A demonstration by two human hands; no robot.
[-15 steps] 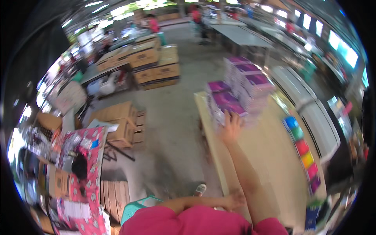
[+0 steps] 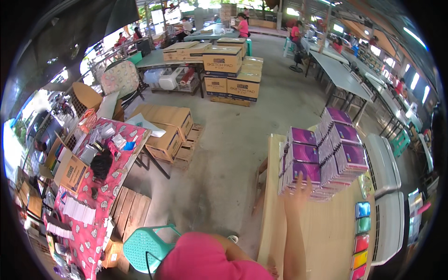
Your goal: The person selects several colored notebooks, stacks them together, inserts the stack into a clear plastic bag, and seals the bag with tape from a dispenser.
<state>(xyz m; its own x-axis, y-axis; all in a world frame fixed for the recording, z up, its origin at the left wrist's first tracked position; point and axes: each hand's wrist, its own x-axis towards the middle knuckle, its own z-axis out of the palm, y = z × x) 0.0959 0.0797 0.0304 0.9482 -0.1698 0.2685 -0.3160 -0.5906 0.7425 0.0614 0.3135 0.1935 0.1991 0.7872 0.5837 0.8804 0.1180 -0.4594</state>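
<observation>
Several tight stacks of purple-covered notebooks (image 2: 347, 133) stand at the far end of a pale wooden table (image 2: 322, 233) on my right. My right hand (image 2: 298, 186) reaches over the table to the near stack. Its fingers are spread and lie against the front edge and top cover of the notebook (image 2: 306, 171) there, not wrapped round it. Of my left hand (image 2: 274, 270), only a sliver shows at the lower edge, beside my pink shirt. Its fingers are mostly hidden.
Colored packets (image 2: 362, 242) line the table's right side, near white appliance-like units (image 2: 383, 163). To my left are a green stool (image 2: 145, 247), a pink-clothed table (image 2: 112, 186) and cartons on a pallet (image 2: 189, 151). More cartons (image 2: 233, 88) stand ahead; people work farther back.
The view has swung left, so the table and notebook stacks appear farther right. My right hand stays at the near stack. Less of my left hand shows.
</observation>
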